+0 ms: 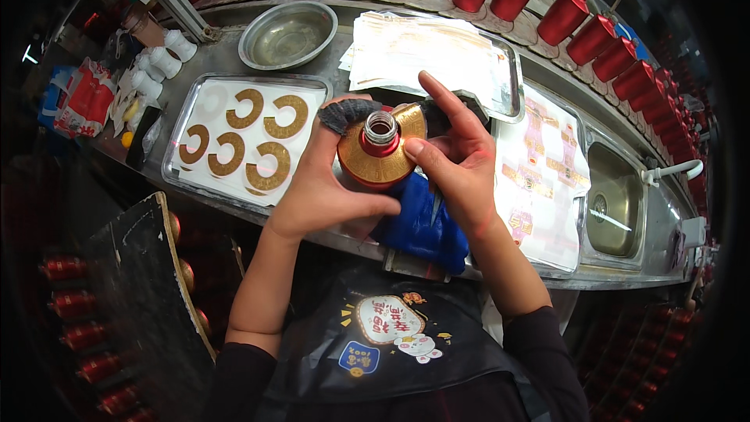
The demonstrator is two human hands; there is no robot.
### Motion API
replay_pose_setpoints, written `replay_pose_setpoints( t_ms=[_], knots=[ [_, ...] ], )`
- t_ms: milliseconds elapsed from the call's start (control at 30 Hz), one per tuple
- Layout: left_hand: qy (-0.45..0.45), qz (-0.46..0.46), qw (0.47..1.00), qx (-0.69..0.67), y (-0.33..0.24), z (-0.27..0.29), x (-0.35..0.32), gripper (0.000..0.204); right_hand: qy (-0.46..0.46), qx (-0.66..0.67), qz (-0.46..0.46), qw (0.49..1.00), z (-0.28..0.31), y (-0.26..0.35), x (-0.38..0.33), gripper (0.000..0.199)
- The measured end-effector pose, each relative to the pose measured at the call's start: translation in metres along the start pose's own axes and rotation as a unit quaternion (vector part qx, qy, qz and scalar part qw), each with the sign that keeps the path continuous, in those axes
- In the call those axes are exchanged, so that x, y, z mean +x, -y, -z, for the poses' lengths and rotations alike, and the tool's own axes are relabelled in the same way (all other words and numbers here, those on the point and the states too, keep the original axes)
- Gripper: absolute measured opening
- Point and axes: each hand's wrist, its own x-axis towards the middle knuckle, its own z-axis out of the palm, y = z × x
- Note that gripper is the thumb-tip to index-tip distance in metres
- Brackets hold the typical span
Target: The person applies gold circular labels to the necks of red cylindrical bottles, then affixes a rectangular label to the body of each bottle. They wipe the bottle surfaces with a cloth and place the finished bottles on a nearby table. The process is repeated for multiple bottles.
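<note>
My left hand (320,187) grips a red bottle (380,155) from the left, thumb across its lower front. The bottle points its open neck up at me and wears a gold curved label around its shoulder. My right hand (457,168) presses on that gold label from the right, thumb near the neck and index finger raised. A blue cloth (426,223) lies under the bottle and my right palm. A dark grey pad (344,113) sits just behind my left fingers.
A steel tray (176,148) at left holds several gold C-shaped labels (262,141). Behind are a steel bowl (287,35), a tray of white sheets (426,51), printed label sheets (543,176) and a small sink (613,199). Red bottles (562,19) line the far conveyor.
</note>
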Motion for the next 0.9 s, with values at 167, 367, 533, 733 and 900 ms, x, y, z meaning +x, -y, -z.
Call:
replay_pose_setpoints(
  t_ms=[167,367,533,733,900],
  knots=[
    [0.059,0.032,0.991,-0.113,-0.001,0.011,0.004,0.095,-0.005,0.025,-0.007,1.0,-0.001,0.003,-0.004,0.072],
    [0.069,0.079,0.986,-0.128,0.005,0.02,0.005,0.095,-0.001,0.003,-0.04,0.999,-0.001,0.008,-0.005,0.074],
    [0.11,0.072,0.982,-0.139,0.004,0.023,0.012,0.103,0.006,-0.03,-0.024,0.999,-0.004,0.009,-0.008,0.076],
    [0.105,0.079,0.985,-0.114,-0.002,0.02,0.006,0.098,-0.006,-0.073,-0.013,0.997,-0.003,0.007,-0.01,0.081],
    [0.175,0.039,0.975,-0.13,-0.009,0.037,0.014,0.093,-0.052,-0.024,-0.049,0.997,0.001,0.013,-0.018,0.07]
  ],
)
